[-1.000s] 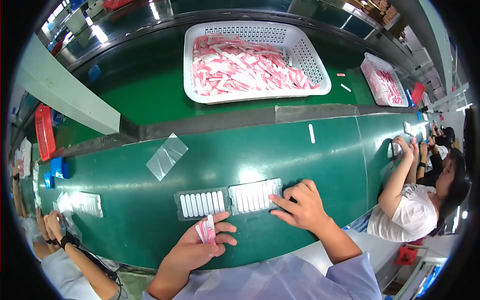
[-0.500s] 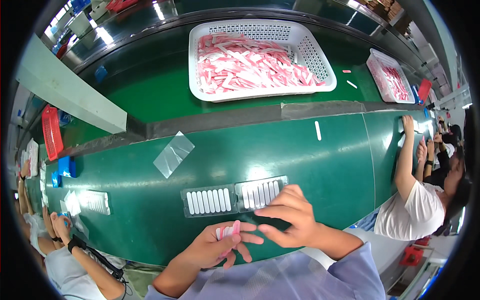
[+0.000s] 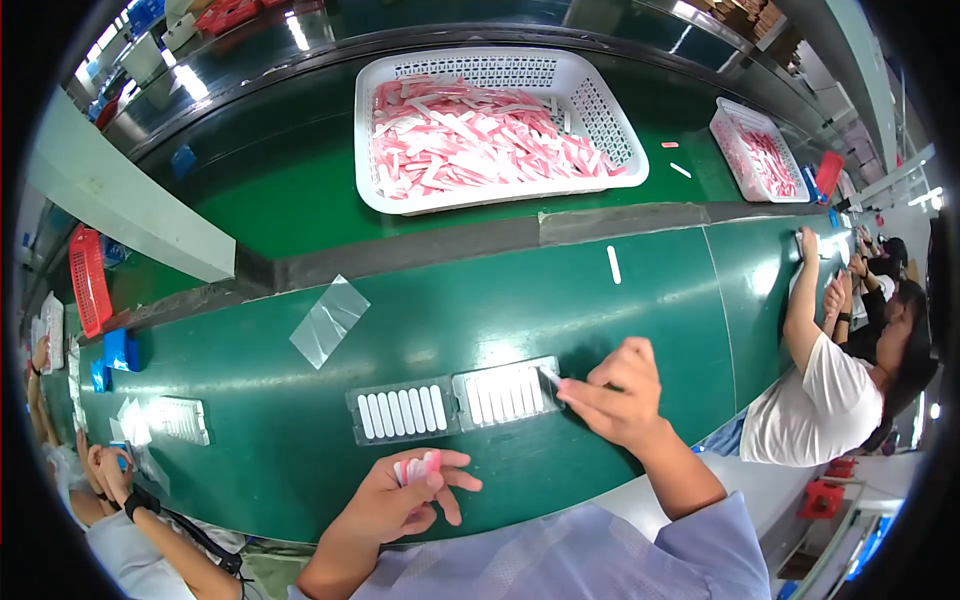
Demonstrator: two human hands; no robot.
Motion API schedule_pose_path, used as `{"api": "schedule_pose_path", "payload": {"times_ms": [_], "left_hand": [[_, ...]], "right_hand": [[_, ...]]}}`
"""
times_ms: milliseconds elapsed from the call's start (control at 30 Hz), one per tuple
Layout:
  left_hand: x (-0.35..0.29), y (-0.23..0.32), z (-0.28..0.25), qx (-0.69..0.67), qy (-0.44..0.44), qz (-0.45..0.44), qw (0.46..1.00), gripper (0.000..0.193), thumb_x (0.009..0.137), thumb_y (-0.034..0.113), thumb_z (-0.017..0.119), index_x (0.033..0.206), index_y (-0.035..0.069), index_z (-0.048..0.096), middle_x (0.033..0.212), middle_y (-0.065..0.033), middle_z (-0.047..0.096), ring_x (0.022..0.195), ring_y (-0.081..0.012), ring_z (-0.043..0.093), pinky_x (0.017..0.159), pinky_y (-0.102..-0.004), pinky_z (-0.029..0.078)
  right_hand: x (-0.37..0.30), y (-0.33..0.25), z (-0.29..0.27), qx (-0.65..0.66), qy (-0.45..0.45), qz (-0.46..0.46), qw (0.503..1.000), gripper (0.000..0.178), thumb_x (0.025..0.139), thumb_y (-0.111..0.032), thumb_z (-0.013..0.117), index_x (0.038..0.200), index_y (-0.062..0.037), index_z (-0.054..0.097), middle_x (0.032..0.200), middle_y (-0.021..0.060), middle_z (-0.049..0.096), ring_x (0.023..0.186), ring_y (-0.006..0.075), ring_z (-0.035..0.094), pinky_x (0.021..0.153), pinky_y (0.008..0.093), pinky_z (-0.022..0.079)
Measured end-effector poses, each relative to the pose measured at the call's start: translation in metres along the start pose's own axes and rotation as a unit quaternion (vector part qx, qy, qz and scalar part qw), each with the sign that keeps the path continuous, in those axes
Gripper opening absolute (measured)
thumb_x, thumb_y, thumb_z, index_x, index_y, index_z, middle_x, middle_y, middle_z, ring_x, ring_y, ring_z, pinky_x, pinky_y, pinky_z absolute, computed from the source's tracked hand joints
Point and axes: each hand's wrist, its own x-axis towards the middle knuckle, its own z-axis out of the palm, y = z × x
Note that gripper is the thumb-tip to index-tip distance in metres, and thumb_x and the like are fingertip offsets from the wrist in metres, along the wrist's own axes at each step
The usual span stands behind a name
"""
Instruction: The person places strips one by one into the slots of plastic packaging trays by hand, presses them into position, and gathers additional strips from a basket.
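My left hand holds a small bundle of pink-and-white nail files, short flat strips with rounded ends, between thumb and fingers. It hovers just in front of a clear hinged plastic tray lying opened out on the green table. White strips stand side by side in the tray's left half, and several more fill most of the right half. Pinched in the fingertips of my right hand is a single nail file, tilted over the right half's far right end.
Behind the dark ledge stands a white basket heaped with pink-and-white strips. A clear plastic sleeve and a loose white strip lie on the table. Co-workers sit on both sides; another tray lies at left.
My right hand has moved away from my left, out to the tray's right end, with a nail file in its fingertips. The left hand keeps its bundle; the whole view has shifted slightly.
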Motion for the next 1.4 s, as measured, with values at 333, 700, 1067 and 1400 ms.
{"api": "schedule_pose_path", "payload": {"times_ms": [333,700,1067,1400], "left_hand": [[0.006,-0.008,-0.011,-0.034,-0.030,0.029,0.999,0.032,0.106,0.015,0.056,0.134,-0.002,0.057,0.116,-0.0195,0.069,0.078,-0.0178,0.069,0.043,-0.0215,0.030],[-0.015,-0.015,-0.025,-0.014,-0.049,0.041,0.998,0.014,0.106,0.008,0.052,0.112,0.003,0.064,0.081,-0.0015,0.057,0.062,-0.0076,0.044,0.049,-0.0223,0.027],[-0.084,0.040,0.027,0.503,-0.046,0.296,0.810,0.020,0.104,0.010,0.054,0.115,0.001,0.067,0.071,0.0032,0.048,0.056,-0.0072,0.034,0.052,-0.0263,0.027],[-0.131,0.066,0.115,0.769,0.061,0.425,0.474,0.040,0.076,0.015,0.067,0.116,0.015,0.070,0.064,0.0030,0.038,0.052,-0.0091,0.036,0.042,-0.0220,0.026]], "right_hand": [[-0.022,-0.005,-0.005,-0.041,-0.148,-0.005,0.988,0.053,0.073,-0.045,0.086,0.116,-0.0163,0.073,0.089,0.0002,0.055,0.079,0.0205,0.053,0.079,0.0375,0.041],[0.007,0.000,-0.001,-0.009,-0.226,0.040,0.973,0.061,0.074,-0.036,0.088,0.127,-0.0147,0.068,0.127,0.0035,0.065,0.103,0.0255,0.056,0.093,0.0403,0.041],[0.048,-0.033,0.064,0.027,-0.225,-0.032,0.974,0.059,0.074,-0.037,0.086,0.125,-0.0131,0.068,0.127,0.0047,0.065,0.102,0.0262,0.057,0.093,0.0417,0.042],[0.094,-0.085,0.137,0.068,-0.233,-0.105,0.964,0.062,0.076,-0.033,0.084,0.131,-0.0139,0.063,0.124,0.0053,0.061,0.104,0.0273,0.056,0.095,0.0429,0.042]]}}
